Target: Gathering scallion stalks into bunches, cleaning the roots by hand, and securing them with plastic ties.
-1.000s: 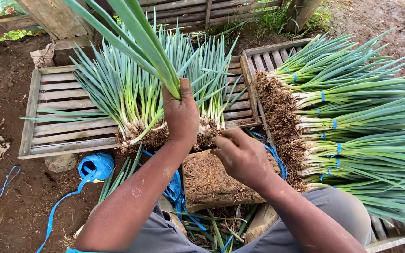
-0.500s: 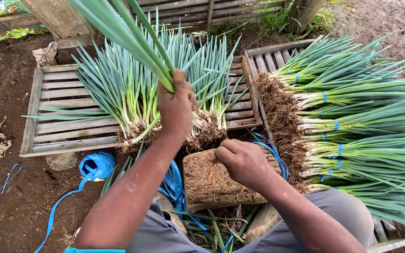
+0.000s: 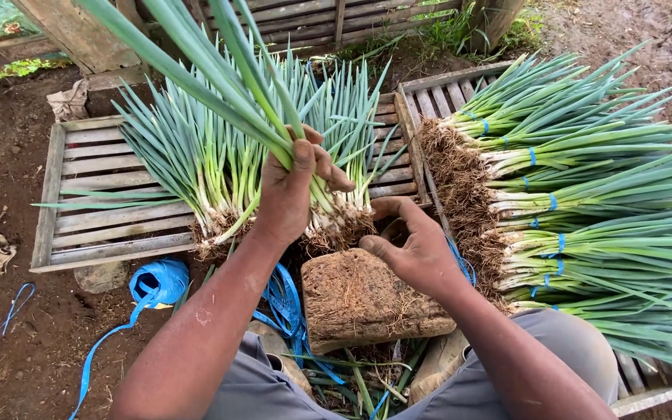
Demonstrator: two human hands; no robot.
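- Spring onions (image 3: 219,101) held in the left hand (image 3: 293,190): bright green leaves, white stems, brown soil-clotted roots.
- Loose onions (image 3: 173,167) on the left pallet (image 3: 79,225): blue-green leaves, pale white bases.
- Pallet: weathered grey wood in a slatted pattern.
- Bundled onions (image 3: 600,194) on the right: green, each crossed by a blue tie band (image 3: 552,202).
- Block (image 3: 363,299) under the right hand (image 3: 418,249): dull brown, soil-crusted.
- Ribbon roll (image 3: 159,281): vivid blue.
- Ground (image 3: 17,342): dark brown earth.
- Trousers (image 3: 569,342): grey.

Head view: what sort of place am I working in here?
Probably an outdoor farm packing spot. Bare muddy soil, wooden slatted pallets on the ground, and tied bundles of green onions with roots stacked on them.
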